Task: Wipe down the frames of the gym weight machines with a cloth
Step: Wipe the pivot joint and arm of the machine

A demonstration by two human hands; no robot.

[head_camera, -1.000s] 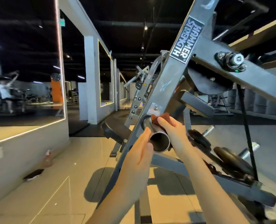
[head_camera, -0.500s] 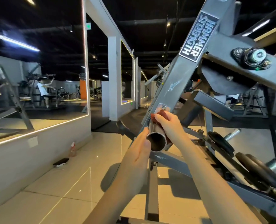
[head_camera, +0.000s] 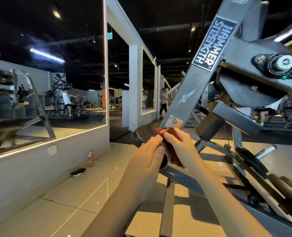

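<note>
Pinching a soft, limp-looking red cloth [head_camera: 161, 131] round the rigid, probably slick steel peg [head_camera: 164, 161] with the right hand [head_camera: 179, 144], clasping the peg's end with the left hand [head_camera: 146, 158].

White capitals reading "HAMMER STRENGTH" run in two lines along a black nameplate [head_camera: 212, 43] fixed to the slanted grey frame beam [head_camera: 189, 93], above and to the right of the right hand [head_camera: 177, 144]. A tiny circled mark sits at the plate's lower corner, the end nearer the hand. A small green sign [head_camera: 109, 36], high above and left of the hand, is too blurred to read.
</note>
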